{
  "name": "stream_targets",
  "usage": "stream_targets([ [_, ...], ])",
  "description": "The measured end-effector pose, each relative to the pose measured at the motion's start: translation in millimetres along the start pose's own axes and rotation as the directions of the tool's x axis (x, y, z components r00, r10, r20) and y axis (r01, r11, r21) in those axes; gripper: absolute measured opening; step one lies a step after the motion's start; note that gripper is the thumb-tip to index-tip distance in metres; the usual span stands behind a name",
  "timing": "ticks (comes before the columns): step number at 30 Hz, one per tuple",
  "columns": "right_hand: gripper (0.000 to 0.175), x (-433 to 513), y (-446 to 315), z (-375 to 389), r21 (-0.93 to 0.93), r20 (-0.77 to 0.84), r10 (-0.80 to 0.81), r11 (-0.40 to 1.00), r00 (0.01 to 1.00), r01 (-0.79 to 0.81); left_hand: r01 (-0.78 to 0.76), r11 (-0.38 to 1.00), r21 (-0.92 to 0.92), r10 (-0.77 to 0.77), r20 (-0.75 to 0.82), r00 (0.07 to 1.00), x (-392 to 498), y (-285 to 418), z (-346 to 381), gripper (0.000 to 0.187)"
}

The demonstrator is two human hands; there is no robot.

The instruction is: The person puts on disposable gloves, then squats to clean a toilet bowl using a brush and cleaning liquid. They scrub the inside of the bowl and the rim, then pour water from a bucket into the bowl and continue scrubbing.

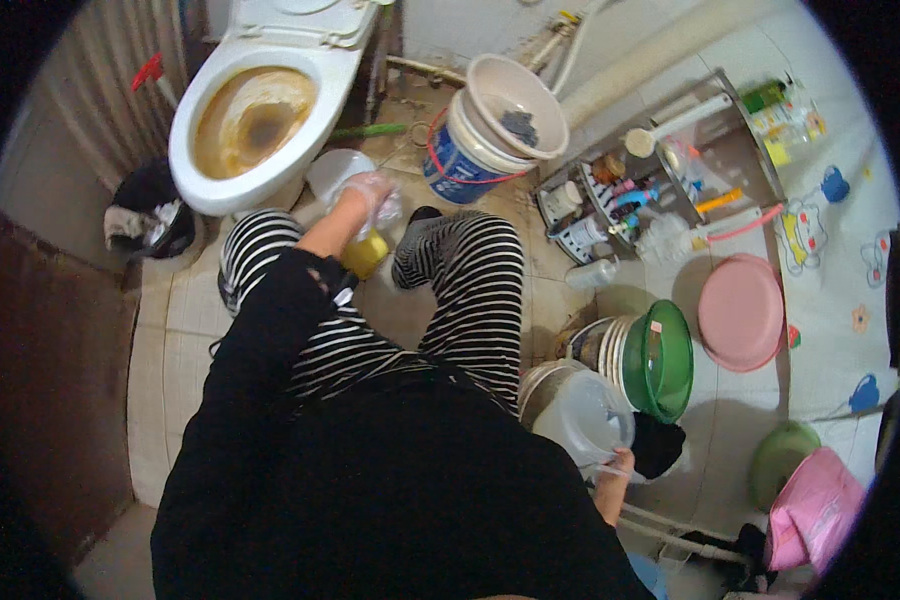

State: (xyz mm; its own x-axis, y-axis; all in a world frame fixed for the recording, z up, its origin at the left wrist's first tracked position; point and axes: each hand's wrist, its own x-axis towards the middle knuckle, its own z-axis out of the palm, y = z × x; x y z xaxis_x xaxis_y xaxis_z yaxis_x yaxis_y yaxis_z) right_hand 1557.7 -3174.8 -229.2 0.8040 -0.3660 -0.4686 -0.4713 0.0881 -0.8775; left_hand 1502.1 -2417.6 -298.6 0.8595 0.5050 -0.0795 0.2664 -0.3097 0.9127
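Observation:
My left hand [369, 193], in a thin clear plastic glove, reaches down in front of the toilet [330, 75]. It is beside a round white container [337, 171] on the floor; what its fingers hold, if anything, is hidden. Just below that hand a yellow object [366, 255] shows between my legs. At the lower right my bare right hand [616, 469] has its fingers on the rim of a translucent plastic tub [581, 416]. This tub is tilted at the top of a whitish bucket [540, 382]. Brown stains coat the inside of the toilet bowl [259, 124].
A bin with a black liner [150, 217] stands left of the toilet. To the right are a blue-and-white bucket [457, 161] bearing a beige basin [547, 131], a rack of bottles and brushes [637, 180], a green basin [667, 360] and a pink basin [741, 311].

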Motion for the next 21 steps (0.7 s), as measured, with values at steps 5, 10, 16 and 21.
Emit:
stream_targets([
  [5, 0.036, -73, -96, 63, 0.004, 0.159, -0.285, 0.958, 0.945, 0.288, 0.144, 0.803, -0.579, -0.191, -0.021, 0.981, -10, 15, -16, 0.035],
  [10, 0.036, -89, -162, 167, 0.063, 0.273, -0.354, 0.934, 0.894, 0.351, -0.014, 0.582, -0.813, -0.254, -0.198, 0.947, -26, 17, -34, 0.03],
  [16, 0.044, -65, -201, 332, 0.094, 0.656, -0.36, 0.911, 0.664, 0.401, 0.032, 0.621, -0.783, -0.401, -0.282, 0.871, -54, 12, -64, 0.027],
  [21, 0.044, -63, -194, 510, 0.083, 0.878, -0.218, 0.946, 0.427, 0.313, 0.014, 0.71, -0.704, -0.442, -0.429, 0.788, -55, 9, -74, 0.03],
])
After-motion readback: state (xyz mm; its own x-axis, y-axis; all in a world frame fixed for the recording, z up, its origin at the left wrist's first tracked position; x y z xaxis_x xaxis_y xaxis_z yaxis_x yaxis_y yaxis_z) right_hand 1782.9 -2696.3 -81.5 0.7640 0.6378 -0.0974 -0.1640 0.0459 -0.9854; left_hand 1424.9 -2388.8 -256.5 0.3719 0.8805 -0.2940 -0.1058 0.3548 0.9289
